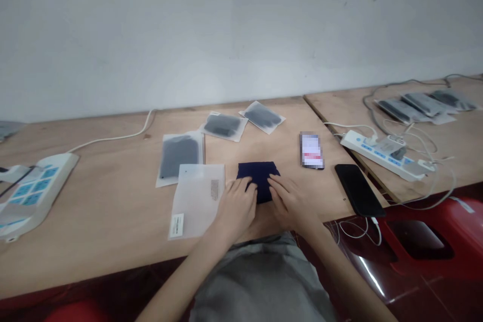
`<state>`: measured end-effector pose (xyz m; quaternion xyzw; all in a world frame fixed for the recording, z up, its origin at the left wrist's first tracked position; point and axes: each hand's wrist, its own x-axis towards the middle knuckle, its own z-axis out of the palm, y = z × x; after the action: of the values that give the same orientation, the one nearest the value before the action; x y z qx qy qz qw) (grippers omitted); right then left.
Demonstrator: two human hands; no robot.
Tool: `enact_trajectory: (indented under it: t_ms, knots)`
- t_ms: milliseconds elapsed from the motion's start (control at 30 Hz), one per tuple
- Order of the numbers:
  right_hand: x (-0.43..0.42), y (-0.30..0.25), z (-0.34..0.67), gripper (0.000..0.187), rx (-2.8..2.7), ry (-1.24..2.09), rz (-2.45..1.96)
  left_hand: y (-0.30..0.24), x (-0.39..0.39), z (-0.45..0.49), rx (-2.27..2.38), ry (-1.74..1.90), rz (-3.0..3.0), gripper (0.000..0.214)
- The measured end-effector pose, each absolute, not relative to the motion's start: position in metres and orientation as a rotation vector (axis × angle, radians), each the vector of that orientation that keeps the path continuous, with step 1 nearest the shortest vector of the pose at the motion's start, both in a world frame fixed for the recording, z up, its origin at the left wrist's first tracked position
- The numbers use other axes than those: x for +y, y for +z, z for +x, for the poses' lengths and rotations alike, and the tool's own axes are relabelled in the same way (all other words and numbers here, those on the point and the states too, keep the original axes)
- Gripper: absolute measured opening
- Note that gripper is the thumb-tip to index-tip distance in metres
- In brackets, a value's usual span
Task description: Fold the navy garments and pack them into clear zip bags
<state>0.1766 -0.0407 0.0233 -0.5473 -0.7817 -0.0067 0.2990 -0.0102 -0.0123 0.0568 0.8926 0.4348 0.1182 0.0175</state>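
Dark blue cloth: a folded cloth (261,170) is lying near the front edge of the counter (113,188), under both hands.
Left hand: the left hand (236,204) is resting on the cloth's left part, its fingers (243,182) bending loosely; whether they are pinching the fabric, I cannot tell.
Right hand: the right hand (290,198) is touching the cloth's right side, fingers slightly curling; a grip cannot be made out here either.
Bags: a pale bag (198,201) with a white label is lying left of the cloth, overlapping a bag with dark contents (181,156); two smaller filled bags (225,126) (263,116) are lying farther back.
Phones: a phone with a lit, blurred screen (312,150) is lying right of the cloth; a black phone (358,188) is lying at the front edge.
Power strips: one (56,181) is sitting far left, another (381,156) is sitting on the right.
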Motion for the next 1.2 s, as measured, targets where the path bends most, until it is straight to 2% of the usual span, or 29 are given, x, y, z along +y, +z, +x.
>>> enact_trajectory:
  t_ms: [133, 333, 533, 733, 1000, 1100, 1200]
  knots:
    - [-0.003, 0.011, 0.160, 0.046, -2.183, 0.008, -1.508, 0.022, 0.010, 0.020, 1.434, 0.362, 2.739, 0.051]
    - [0.010, -0.016, 0.168, 0.050, -2.244, 0.117, -1.630, -0.016, 0.017, 0.020, 1.562, 0.432, 2.568, 0.057]
    - [-0.002, -0.018, 0.172, 0.053, -2.152, 0.151, -1.793, -0.009, 0.018, 0.011, 1.557, 0.457, 2.583, 0.058]
    - [-0.025, -0.026, 0.186, 0.045, -1.999, -0.096, -1.659, 0.004, 0.008, -0.001, 1.695, 0.476, 2.594, 0.057]
    - [-0.008, -0.019, 0.202, 0.034, -1.868, -0.070, -1.604, 0.021, -0.062, -0.030, 1.814, 0.721, 2.395, 0.036]
    - [0.001, -0.015, 0.197, 0.045, -1.816, -0.043, -1.688, 0.019, -0.073, -0.051, 1.947, 0.755, 2.333, 0.037]
    - [0.008, -0.010, 0.190, 0.058, -1.762, 0.054, -1.792, 0.005, -0.073, -0.070, 2.065, 0.800, 2.349, 0.050]
